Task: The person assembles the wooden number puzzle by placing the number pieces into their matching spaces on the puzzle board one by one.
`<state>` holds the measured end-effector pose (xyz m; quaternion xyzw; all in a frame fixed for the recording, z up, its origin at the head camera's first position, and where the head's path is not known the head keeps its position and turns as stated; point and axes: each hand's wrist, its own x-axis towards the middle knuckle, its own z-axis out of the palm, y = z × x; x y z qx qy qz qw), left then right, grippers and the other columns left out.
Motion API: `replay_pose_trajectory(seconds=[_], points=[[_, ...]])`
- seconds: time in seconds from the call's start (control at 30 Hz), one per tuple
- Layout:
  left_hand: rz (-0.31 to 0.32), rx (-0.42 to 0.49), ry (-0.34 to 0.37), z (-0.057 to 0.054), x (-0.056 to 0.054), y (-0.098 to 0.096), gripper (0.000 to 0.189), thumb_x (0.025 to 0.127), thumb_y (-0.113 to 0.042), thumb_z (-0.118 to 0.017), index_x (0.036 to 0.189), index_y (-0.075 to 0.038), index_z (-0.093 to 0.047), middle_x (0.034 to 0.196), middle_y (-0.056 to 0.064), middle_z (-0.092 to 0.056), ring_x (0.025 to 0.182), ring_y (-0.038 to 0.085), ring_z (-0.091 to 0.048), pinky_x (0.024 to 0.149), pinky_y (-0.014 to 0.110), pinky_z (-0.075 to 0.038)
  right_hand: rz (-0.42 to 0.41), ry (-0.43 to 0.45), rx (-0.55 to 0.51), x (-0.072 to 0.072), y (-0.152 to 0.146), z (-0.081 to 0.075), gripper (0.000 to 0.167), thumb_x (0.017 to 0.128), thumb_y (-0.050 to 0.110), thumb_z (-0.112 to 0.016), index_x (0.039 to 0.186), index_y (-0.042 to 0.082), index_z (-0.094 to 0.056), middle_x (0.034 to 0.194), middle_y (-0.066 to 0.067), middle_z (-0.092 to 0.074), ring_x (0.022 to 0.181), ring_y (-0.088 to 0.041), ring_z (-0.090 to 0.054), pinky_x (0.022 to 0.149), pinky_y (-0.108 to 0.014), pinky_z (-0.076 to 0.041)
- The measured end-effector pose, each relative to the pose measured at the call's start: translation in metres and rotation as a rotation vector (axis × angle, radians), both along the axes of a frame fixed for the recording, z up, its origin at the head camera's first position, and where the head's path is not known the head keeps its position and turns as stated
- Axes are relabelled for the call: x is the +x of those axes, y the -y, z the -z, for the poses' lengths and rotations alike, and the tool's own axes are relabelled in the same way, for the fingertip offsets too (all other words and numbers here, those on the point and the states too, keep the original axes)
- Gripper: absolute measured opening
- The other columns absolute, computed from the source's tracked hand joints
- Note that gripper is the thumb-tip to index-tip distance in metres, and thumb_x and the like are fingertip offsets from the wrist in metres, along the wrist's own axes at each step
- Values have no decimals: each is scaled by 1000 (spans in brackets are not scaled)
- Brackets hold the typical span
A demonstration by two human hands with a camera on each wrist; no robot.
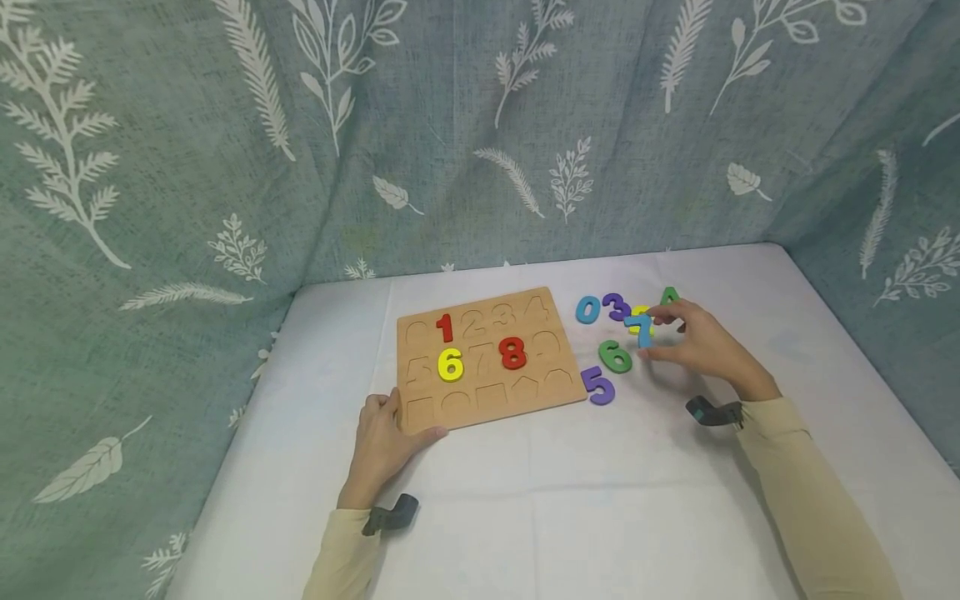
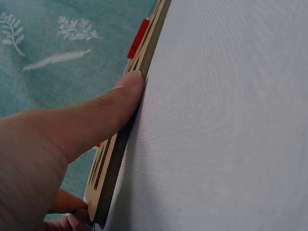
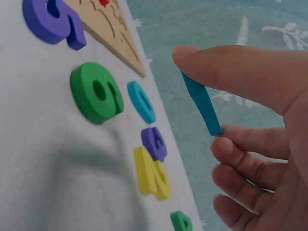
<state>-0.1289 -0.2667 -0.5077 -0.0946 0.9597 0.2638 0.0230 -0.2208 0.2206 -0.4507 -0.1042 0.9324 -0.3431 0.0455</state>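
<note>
My right hand (image 1: 693, 337) pinches a blue number 7 (image 1: 641, 327) between thumb and fingertips. In the right wrist view that blue 7 (image 3: 203, 103) appears edge-on, raised above the cloth. My left hand (image 1: 382, 442) holds the near left corner of a wooden number puzzle board (image 1: 491, 404); its thumb (image 2: 127, 89) lies along the near edge, fingers at the left side. On the board sit a red 1 (image 1: 445, 327), a yellow 6 (image 1: 451, 365) and a red 8 (image 1: 513, 353). Other board outlines show bare wood.
Right of the board lie a blue 0 (image 1: 588, 310), purple 3 (image 1: 617, 307), green 6 (image 1: 615, 357) and purple 5 (image 1: 598, 386). A yellow piece (image 3: 151, 175) and a green piece (image 1: 670, 295) are partly hidden near my right hand. White cloth (image 1: 480, 517) covers the table; a patterned curtain (image 1: 450, 125) surrounds it.
</note>
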Motion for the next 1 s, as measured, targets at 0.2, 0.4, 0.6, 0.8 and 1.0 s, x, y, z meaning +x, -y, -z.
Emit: replay_pose_trajectory(seconds=[0.2, 0.4, 0.6, 0.8, 1.0], points=[[-10, -3, 9, 0, -1, -1, 124, 72, -62, -88, 161, 2, -28, 129, 17, -43, 112, 29, -41, 84, 37, -35, -11, -41, -16, -1, 7, -7, 69, 83, 26, -86, 138, -3, -58, 131, -25, -60, 125, -41, -52, 106, -59, -42], [-6, -7, 8, -1, -1, 0, 124, 72, -61, -88, 161, 2, -29, 129, 17, -43, 112, 30, -42, 84, 37, -36, -14, -52, -26, -3, 16, -12, 69, 83, 27, -86, 138, -2, -58, 132, -23, -60, 127, -41, -52, 106, -59, -42], [-6, -2, 9, -1, -1, -1, 124, 72, -61, -88, 161, 2, -29, 129, 17, -44, 111, 29, -42, 84, 37, -36, -33, -67, -41, -6, 25, -15, 72, 82, 32, -87, 139, -1, -58, 133, -22, -59, 126, -41, -52, 107, -59, -42], [-4, -4, 5, 0, -1, 0, 124, 72, -62, -88, 161, 1, -29, 129, 17, -43, 112, 30, -41, 84, 37, -36, -37, -73, -67, -9, 36, -19, 74, 82, 33, -88, 140, -1, -57, 134, -22, -59, 127, -41, -53, 107, -60, -44], [-5, 0, 5, 0, -1, 0, 124, 72, -62, -88, 161, 1, -29, 131, 18, -43, 114, 30, -42, 86, 38, -37, -69, -127, -76, -12, 48, -22, 70, 81, 30, -89, 136, -2, -61, 125, -22, -62, 118, -39, -56, 103, -57, -46]])
